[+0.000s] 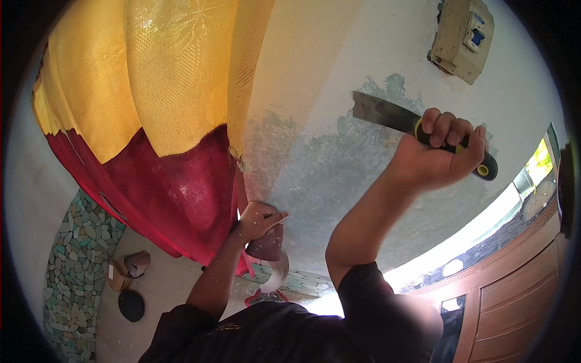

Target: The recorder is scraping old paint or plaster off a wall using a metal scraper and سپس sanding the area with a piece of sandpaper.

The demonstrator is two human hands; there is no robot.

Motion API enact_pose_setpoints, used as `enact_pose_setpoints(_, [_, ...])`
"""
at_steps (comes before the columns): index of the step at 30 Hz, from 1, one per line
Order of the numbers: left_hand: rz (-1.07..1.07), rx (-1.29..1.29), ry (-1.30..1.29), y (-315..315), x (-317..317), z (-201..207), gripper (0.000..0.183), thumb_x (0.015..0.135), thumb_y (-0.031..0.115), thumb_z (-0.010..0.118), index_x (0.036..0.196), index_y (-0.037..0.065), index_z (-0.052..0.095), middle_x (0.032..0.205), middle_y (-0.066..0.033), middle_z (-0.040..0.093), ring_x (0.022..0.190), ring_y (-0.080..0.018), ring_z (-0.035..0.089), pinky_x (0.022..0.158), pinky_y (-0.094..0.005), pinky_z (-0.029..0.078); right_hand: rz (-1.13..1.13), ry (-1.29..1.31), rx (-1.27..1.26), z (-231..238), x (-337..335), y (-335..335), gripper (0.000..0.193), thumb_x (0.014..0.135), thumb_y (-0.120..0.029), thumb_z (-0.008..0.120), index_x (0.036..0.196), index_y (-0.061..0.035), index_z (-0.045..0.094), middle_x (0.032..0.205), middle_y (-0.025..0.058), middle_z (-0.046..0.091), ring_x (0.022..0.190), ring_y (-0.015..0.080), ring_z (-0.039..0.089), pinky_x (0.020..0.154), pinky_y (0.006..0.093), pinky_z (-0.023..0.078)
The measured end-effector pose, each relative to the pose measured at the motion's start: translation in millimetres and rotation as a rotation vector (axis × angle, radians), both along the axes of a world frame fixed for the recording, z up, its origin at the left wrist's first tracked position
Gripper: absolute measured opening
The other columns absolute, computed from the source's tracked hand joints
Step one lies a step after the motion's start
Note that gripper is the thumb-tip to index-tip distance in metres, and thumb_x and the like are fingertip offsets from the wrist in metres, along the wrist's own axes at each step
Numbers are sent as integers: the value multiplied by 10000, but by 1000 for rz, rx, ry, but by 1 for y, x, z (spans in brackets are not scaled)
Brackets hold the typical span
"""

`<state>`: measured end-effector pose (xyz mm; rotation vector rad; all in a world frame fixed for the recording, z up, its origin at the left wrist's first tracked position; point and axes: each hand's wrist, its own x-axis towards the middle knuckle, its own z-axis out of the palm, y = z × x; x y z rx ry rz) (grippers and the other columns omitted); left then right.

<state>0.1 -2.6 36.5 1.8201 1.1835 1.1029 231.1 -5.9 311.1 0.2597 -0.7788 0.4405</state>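
Observation:
A scraper [387, 112] with a broad dark metal blade and a black and yellow handle is in my right hand [445, 145]. The fingers are wrapped round the handle, and the blade points left in front of a patchy grey-green area of the wall [339, 163], where the white coat is off. Whether the blade touches the wall I cannot tell. Lower down, beside the curtain's edge, my left hand [260, 219] rests on a rounded reddish-brown shape [266, 245] dotted with white specks, which I cannot make out. Most of the left fingers are hidden.
A yellow and dark red curtain [181, 175] hangs at the left. An electrical box [463, 39] with a blue switch is fixed high on the right. A wooden door [514, 296] stands lower right. On the floor lie a small box [119, 275] and a dark round object [131, 305].

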Motion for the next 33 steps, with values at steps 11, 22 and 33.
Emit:
enact_pose_setpoints(11, [48, 8, 27, -7, 2, 8, 381, 876, 309, 649, 679, -17, 650, 480, -16, 500, 495, -49, 444, 478, -260, 381, -72, -35, -42, 1, -5, -10, 325, 904, -285, 482, 650, -179, 309, 543, -61, 322, 415, 63, 286, 437, 226, 307])
enact_pose_setpoints(22, [41, 17, -1, -2, 0, -1, 398, 878, 309, 648, 659, -22, 635, 471, -4, 485, 492, -45, 429, 467, -261, 368, 63, -46, 108, -4, 0, -12, 234, 879, -182, 528, 687, -154, 397, 522, -18, 325, 402, 90, 325, 408, 259, 328])
enact_pose_setpoints(33, [64, 18, -1, -4, 2, 0, 361, 861, 276, 669, 641, -11, 654, 464, -2, 502, 470, -49, 436, 457, -266, 368, 170, -5, 188, -7, 5, -17, 270, 873, -168, 535, 664, -148, 365, 508, -19, 315, 393, 86, 308, 413, 268, 340])
